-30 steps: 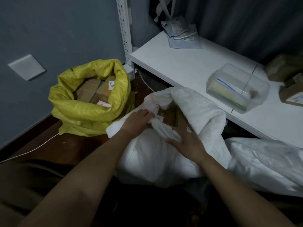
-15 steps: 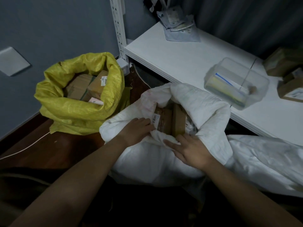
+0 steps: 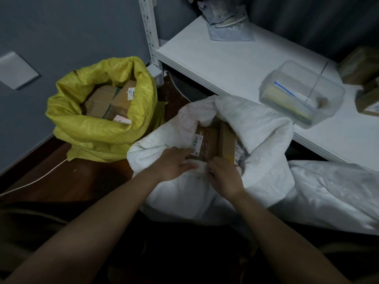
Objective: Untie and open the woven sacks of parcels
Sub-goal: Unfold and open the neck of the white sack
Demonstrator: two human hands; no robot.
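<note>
**Near rim of the white sack held at both hands**

A dim room with a grey wall (image 3: 71, 33) and a dark wooden floor (image 3: 88, 181) is seen; a white shelf (image 3: 235, 64) stands to the right. The yellow sack (image 3: 98, 132) is already open. The white sack (image 3: 266, 144) lies directly ahead, its mouth gaping upward. Its near rim is pressed by the left hand (image 3: 174, 163), fingers extended, and pinched by the right hand (image 3: 224, 176), fingers curled.

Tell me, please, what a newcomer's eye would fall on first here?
Probably the yellow sack on the floor at left, mouth rolled open over brown parcels. Next, the white sack in the middle, where the left hand and right hand work at its near rim.
</note>
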